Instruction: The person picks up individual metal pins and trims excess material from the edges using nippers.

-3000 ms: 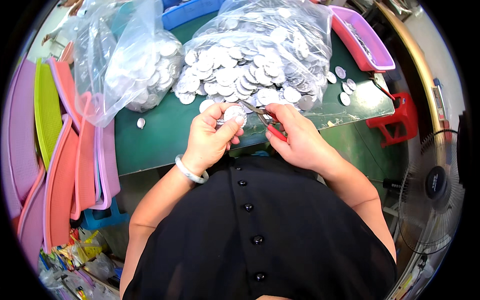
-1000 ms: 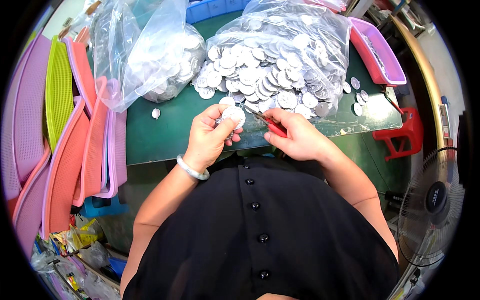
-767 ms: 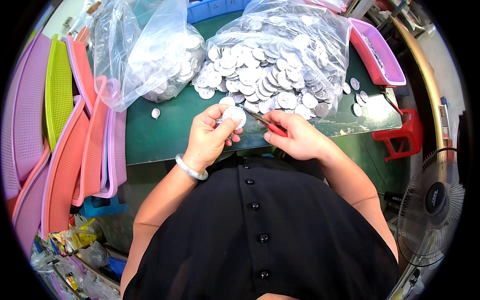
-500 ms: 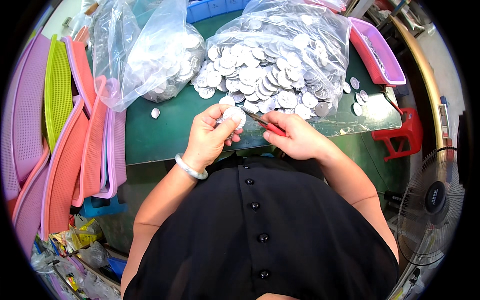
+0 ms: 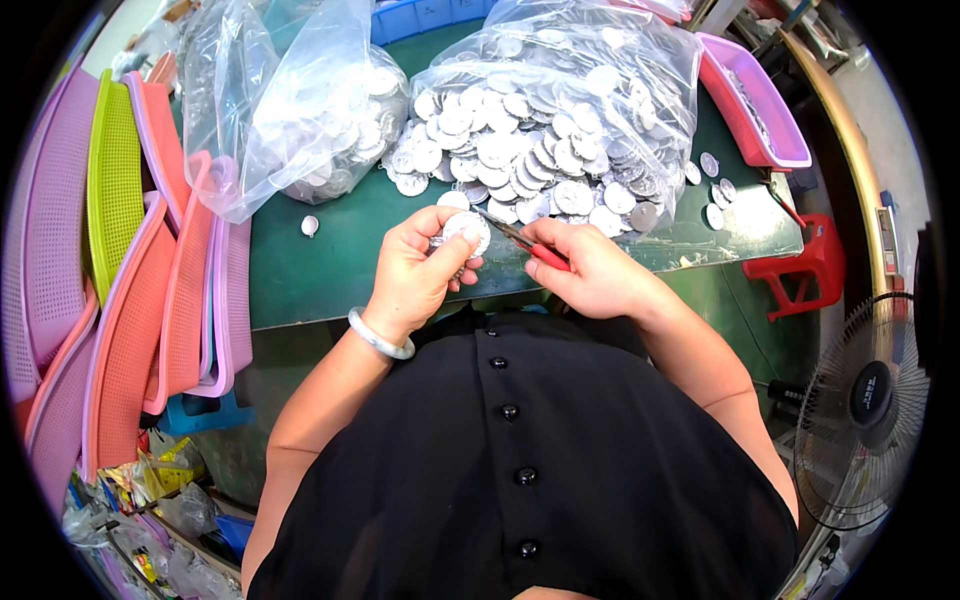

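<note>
Centre of frame: the left hand [image 5: 415, 262] is clamped on a round silver disc [image 5: 465, 237], thumb pressed on its face, with further metal showing beneath. Just to its right, the right hand [image 5: 588, 268] is closed around red-handled pliers [image 5: 548, 257], their tips at the disc's upper right edge; whether they touch it cannot be told. Principal risk: a slip of the tips, caused by a shallow bite on so thin a rim, could scratch the disc or nip the left fingers. A loose thumb could let the disc drop past the near edge of the green table [image 5: 350, 275]. The disc pile [image 5: 500, 150], upper centre, lies near the pliers; a knock could slide pieces loose.
</note>
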Motion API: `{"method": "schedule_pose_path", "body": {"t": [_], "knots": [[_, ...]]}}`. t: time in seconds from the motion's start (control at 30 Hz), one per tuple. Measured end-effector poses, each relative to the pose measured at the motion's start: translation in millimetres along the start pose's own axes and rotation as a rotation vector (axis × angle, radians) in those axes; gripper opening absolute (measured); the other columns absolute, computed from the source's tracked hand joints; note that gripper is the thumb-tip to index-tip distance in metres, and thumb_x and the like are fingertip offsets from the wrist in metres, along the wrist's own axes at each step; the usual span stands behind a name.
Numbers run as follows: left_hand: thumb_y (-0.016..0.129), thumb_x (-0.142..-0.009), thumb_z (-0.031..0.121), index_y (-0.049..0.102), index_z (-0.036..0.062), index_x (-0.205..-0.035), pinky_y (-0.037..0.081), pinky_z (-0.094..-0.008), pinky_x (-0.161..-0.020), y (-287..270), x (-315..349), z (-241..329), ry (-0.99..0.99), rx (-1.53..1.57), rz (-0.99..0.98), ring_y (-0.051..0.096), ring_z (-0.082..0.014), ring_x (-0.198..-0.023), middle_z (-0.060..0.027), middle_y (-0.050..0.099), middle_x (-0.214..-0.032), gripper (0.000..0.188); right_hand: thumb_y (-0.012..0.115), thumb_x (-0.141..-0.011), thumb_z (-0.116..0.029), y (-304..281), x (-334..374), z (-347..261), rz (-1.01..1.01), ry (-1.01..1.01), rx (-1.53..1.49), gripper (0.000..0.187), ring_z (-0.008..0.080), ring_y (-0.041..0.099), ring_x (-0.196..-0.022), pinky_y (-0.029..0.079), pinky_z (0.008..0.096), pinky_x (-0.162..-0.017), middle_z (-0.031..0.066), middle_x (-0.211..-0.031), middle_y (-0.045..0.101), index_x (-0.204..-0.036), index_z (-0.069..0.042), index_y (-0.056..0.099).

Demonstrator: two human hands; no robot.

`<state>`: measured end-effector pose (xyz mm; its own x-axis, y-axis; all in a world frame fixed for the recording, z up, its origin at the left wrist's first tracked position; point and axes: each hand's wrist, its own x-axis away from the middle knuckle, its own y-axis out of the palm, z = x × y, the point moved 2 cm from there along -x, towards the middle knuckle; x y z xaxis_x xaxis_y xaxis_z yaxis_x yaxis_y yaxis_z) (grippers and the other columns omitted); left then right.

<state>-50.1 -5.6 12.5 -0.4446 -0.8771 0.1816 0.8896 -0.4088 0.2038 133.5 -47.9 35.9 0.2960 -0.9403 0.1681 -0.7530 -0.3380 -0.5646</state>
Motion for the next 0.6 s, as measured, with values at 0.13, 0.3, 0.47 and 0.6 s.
{"method": "schedule_pose_path", "body": {"t": [0.13, 0.3, 0.47, 0.6], "knots": [[0.057, -0.083, 0.014, 0.055, 0.0031, -0.096, 0.04, -0.0156, -0.043, 0.2, 1.1, -1.0, -0.027, 0.013, -0.004, 0.054, -0.0055, -0.05, -0.002, 0.059, -0.068, 0.018, 0.055, -0.077, -0.014, 1.3, 0.5, 0.8, 0.009, -0.008, 0.032, 0.027, 0.0341, 0.059, -0.073, 0.045, 0.0376, -0.066, 0.0194, -0.076, 0.059, -0.098, 0.001, 0.053], [0.057, -0.083, 0.016, 0.054, 0.0034, -0.096, 0.04, -0.015, -0.043, -0.9, 1.0, -1.6, -0.027, 0.027, -0.033, 0.054, -0.0052, -0.05, -0.0018, 0.059, -0.069, 0.018, 0.053, -0.077, -0.013, 1.6, 0.1, 1.7, -0.011, -0.001, 0.062, 0.026, 0.0351, 0.058, -0.073, 0.045, 0.0389, -0.066, 0.0195, -0.076, 0.059, -0.098, 0.001, 0.053], [0.058, -0.083, 0.016, 0.054, 0.0037, -0.096, 0.04, -0.0151, -0.043, -2.0, 1.5, -1.9, -0.026, 0.014, -0.043, 0.054, -0.0052, -0.05, -0.0018, 0.059, -0.069, 0.018, 0.051, -0.076, -0.011, 3.5, -0.8, 3.9, -0.008, -0.02, 0.098, 0.026, 0.0356, 0.058, -0.074, 0.044, 0.0397, -0.066, 0.02, -0.075, 0.059, -0.099, 0.001, 0.052], [0.057, -0.083, 0.015, 0.054, 0.0035, -0.097, 0.041, -0.0153, -0.044, -2.1, 4.3, 0.9, -0.005, 0.035, -0.065, 0.055, -0.0055, -0.052, -0.002, 0.059, -0.07, 0.019, 0.049, -0.074, -0.007, 3.9, 0.8, 3.6, -0.033, -0.007, -0.011, 0.024, 0.0309, 0.057, -0.069, 0.044, 0.0369, -0.063, 0.0176, -0.071, 0.057, -0.096, 0.001, 0.052]]}}
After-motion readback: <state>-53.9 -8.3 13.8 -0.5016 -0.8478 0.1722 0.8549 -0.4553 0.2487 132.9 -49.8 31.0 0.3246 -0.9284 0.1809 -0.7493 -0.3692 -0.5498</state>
